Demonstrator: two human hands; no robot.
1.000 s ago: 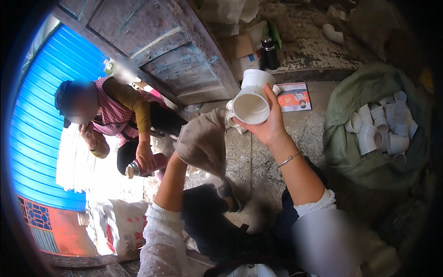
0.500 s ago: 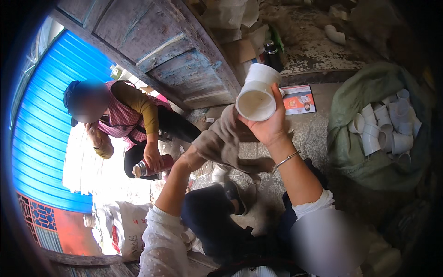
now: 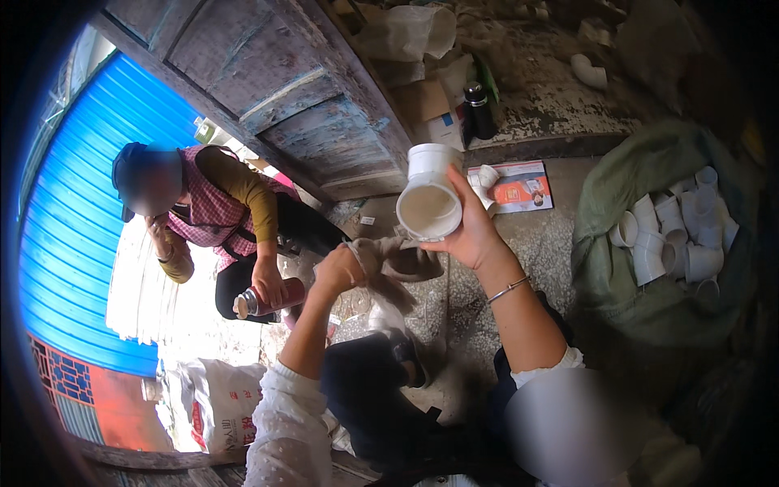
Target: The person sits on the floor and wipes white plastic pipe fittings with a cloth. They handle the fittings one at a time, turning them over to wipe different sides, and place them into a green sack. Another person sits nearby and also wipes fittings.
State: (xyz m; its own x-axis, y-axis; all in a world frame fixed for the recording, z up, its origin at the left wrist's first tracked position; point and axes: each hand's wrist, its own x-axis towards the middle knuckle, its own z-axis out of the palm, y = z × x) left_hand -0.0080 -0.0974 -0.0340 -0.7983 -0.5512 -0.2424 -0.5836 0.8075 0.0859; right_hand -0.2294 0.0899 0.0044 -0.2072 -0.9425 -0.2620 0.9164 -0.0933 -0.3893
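Note:
A white plastic pipe fitting (image 3: pixel 428 195) is gripped in my right hand (image 3: pixel 477 223), its round open mouth facing me. My fingers wrap around its right side. My left hand (image 3: pixel 337 272) is closed on a grey-brown cloth (image 3: pixel 398 264). The cloth trails to the right, just below the fitting; whether it touches the rim I cannot tell. To the right stands a green woven sack (image 3: pixel 596 252) with several white pipe elbows (image 3: pixel 649 256) in its open top.
A person (image 3: pixel 223 195) sits at the left, holding a red flask (image 3: pixel 280 296). An old wooden door (image 3: pixel 324 138) stands behind. A printed booklet (image 3: pixel 519 191) with a small white fitting (image 3: pixel 488 176) lies ahead, near a black bottle (image 3: pixel 477 109). A white bag (image 3: pixel 231 398) is at lower left.
My right hand and the fitting have come a little left and lower. The cloth has bunched up and shifted with my left hand. The small fitting by the booklet has come into sight.

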